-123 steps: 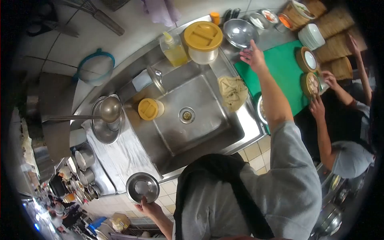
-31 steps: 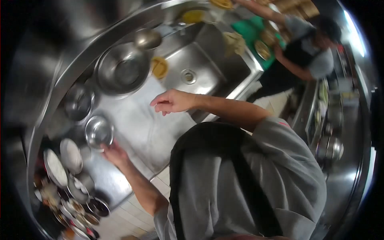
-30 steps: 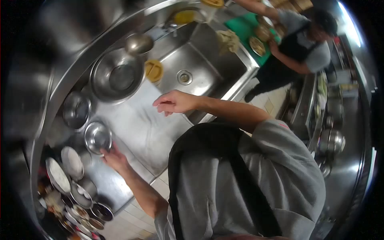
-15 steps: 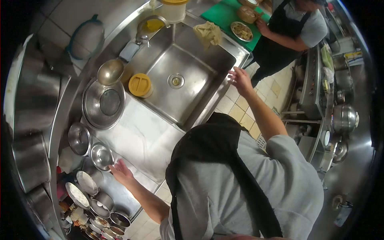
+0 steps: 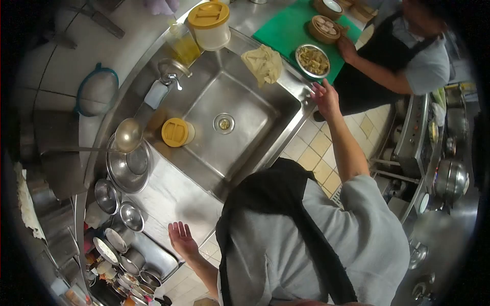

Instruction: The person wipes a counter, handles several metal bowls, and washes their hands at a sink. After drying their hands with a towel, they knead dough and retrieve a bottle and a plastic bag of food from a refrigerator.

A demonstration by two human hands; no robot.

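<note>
My left hand (image 5: pixel 182 240) is open, palm upward, above the near end of the white marbled worktop (image 5: pixel 168 189). Nothing lies in its fingers. Two small steel bowls, one (image 5: pixel 132 217) nearer it, stand off to its left. At the sink's right rim, my right hand (image 5: pixel 325 99) is also open and holds nothing. Its fingertips point up to a steel bowl of chopped food (image 5: pixel 313 60) on the green board (image 5: pixel 278 31). Between both hands spreads the steel sink (image 5: pixel 224 94). A crumpled yellowish cloth (image 5: pixel 262 65) drapes over its far rim.
A co-worker's hand (image 5: pixel 348 49) touches a bamboo steamer (image 5: pixel 324 29) on the board. A yellow-lidded tub (image 5: pixel 177 132) stands in the sink; a larger one (image 5: pixel 209 25) is behind. A ladle (image 5: pixel 128 135) hangs over a steel colander (image 5: pixel 122 171). Several pots stand lower left.
My left hand has drawn away from the small steel bowl, rightward. The right one has risen nearer the food bowl. The view has shifted, and the steamer's contents show more clearly.
</note>
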